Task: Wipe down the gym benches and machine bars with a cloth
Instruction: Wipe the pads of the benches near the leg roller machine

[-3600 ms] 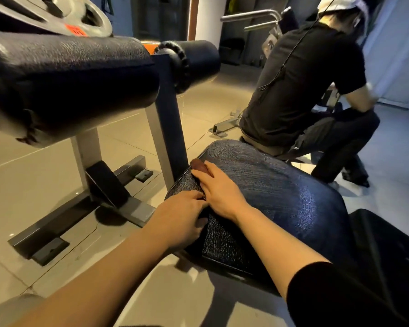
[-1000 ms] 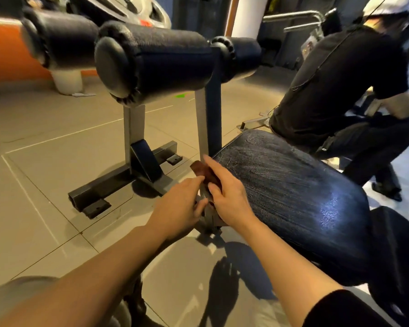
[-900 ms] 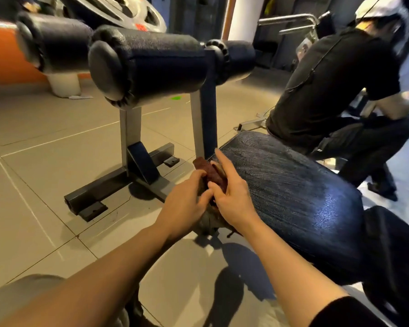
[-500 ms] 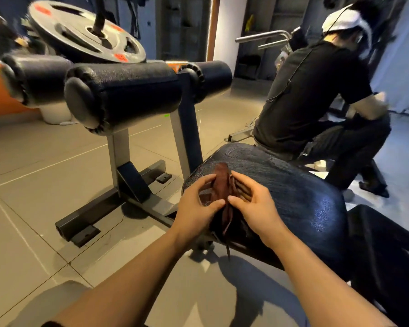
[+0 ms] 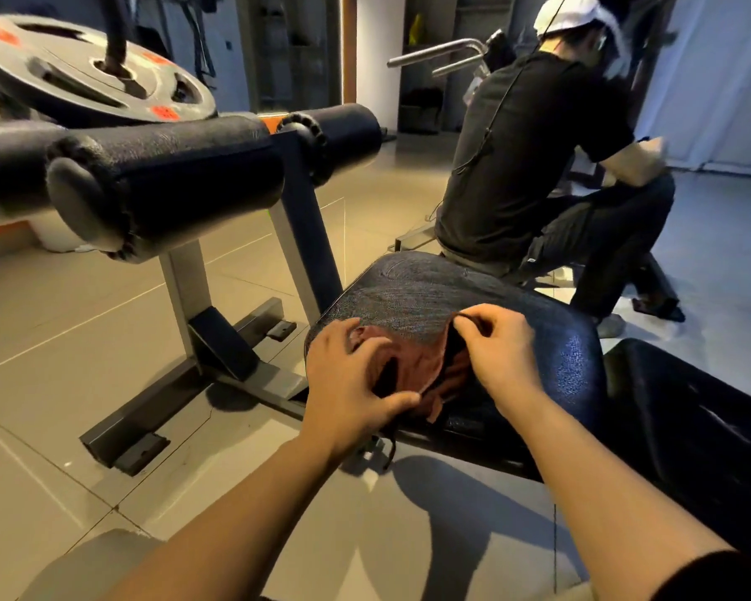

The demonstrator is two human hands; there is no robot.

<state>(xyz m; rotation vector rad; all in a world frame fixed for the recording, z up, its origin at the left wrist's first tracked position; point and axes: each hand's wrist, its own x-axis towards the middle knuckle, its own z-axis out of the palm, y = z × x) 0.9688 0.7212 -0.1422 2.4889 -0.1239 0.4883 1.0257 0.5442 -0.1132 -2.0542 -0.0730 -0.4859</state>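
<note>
1. Head view, background: grey floor tiles (image 5: 83, 340) run under the gym gear. At about 10 o'clock sit two padded rollers (image 5: 165, 184) on a steel frame (image 5: 191, 297), with a weight plate (image 5: 92, 75) above them. At 1 o'clock a person in a black shirt (image 5: 534, 154) crouches, facing away.
2. Head view, bench: the black padded bench (image 5: 538, 340) fills the centre and runs off toward 4 o'clock. Its vinyl looks damp and streaked near the middle.
3. Head view, cloth: the brown cloth (image 5: 421, 366) hangs bunched over the near end of the bench, between both hands.
4. Head view, hands: the left hand (image 5: 347, 383) has its fingers curled round the cloth's left side, thumb hooked underneath. The right hand (image 5: 499, 353) pinches the upper right edge between thumb and fingertips.
5. Handling, as a judgement: the cloth looks light, soft and floppy, so it will sag wherever unsupported. Holding opposite edges, as here, should spread it flat. The bench seems firm and smooth.
</note>
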